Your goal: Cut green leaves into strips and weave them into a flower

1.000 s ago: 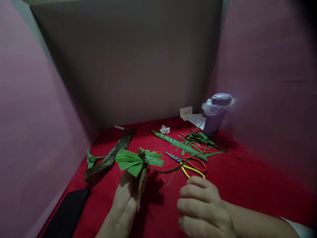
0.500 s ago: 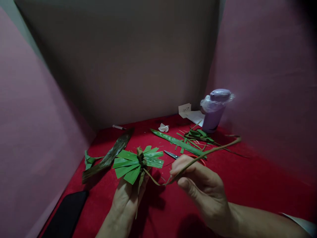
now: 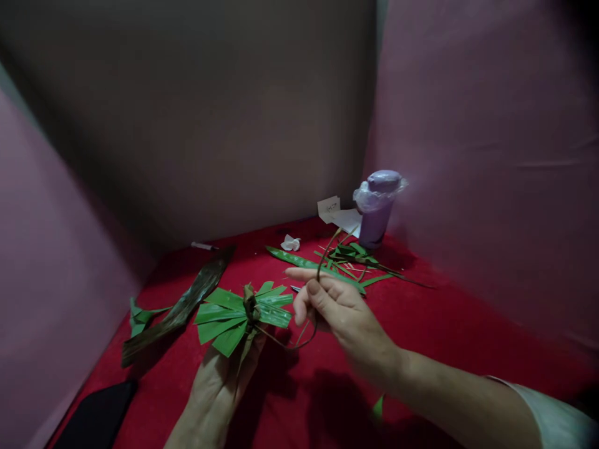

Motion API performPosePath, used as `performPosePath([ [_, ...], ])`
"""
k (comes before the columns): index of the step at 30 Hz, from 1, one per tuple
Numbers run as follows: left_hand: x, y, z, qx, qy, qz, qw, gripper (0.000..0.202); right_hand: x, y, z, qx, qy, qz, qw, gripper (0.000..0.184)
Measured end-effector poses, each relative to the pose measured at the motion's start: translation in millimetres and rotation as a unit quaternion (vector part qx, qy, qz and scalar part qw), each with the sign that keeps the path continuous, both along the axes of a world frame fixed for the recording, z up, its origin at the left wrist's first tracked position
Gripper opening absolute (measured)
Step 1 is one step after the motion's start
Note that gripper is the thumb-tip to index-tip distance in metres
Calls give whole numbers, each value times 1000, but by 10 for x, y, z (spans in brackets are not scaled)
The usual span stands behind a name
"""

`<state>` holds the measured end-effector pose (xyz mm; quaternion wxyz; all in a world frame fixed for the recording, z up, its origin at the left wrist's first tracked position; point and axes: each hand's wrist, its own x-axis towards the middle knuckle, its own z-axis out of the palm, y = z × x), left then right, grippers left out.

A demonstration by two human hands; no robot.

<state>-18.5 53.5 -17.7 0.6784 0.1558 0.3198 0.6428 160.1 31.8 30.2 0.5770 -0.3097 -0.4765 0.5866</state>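
My left hand (image 3: 219,386) grips a green leaf rosette (image 3: 224,318) from below, its fingers mostly hidden beneath the leaves. The rosette is made of cut leaf pieces fanned out to both sides of a brown knotted middle (image 3: 251,307). From that knot a thin brown strip (image 3: 306,340) loops across to my right hand (image 3: 341,312). My right thumb and fingers pinch the strip, with the index finger stretched out to the left. The strip's free end rises above the fingers. Just left of the right hand, the tip of the scissors (image 3: 296,289) shows; the rest is hidden.
A long green leaf (image 3: 290,257) and leaf scraps (image 3: 350,252) lie beyond my right hand. A plastic-wrapped purple tumbler (image 3: 377,215) stands near white cards (image 3: 329,207). A dried brown leaf (image 3: 182,312) and a black phone-like slab (image 3: 98,415) are on the left. Walls enclose the red cloth (image 3: 449,337).
My right hand has turned and closed on the brown strip, which now bends upward instead of reaching out to the right. The whole view has shifted. My left hand still holds the rosette.
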Motion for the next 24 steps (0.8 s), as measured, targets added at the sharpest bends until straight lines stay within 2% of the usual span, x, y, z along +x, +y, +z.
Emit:
performPosePath([
  [4,-39,39,-57,2,-7,1,1000,36,-20,101,-75,-31,8,19,999,30],
  [8,-106,137,-174,-24,-23,12,999,45,9,191,-73,-15,21,-29,999,33],
  [11,-142,197,-226,-47,-21,35,998,48,36,252,-51,-31,40,-49,998,31],
  [16,-146,153,-132,3,-54,14,998,48,80,317,-70,-59,76,-66,993,28],
  [19,-144,126,-76,2,-60,12,998,45,96,340,-104,-59,98,-83,990,26],
  [24,-157,129,-72,3,-60,19,998,43,96,359,-159,-41,107,-95,989,25],
])
